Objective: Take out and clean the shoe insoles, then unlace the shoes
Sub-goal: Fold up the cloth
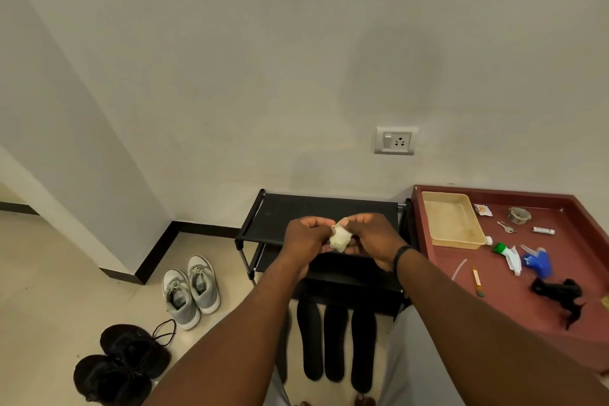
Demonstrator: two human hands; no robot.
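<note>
White cloth (340, 238) between both hands.

Head-height view, forward and downward

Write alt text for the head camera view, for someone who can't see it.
Both hands, left and right, hold a crumpled white cloth over a black shoe rack. Black insoles lie side by side on the floor below, with grey sneakers and black shoes to the left.
</note>
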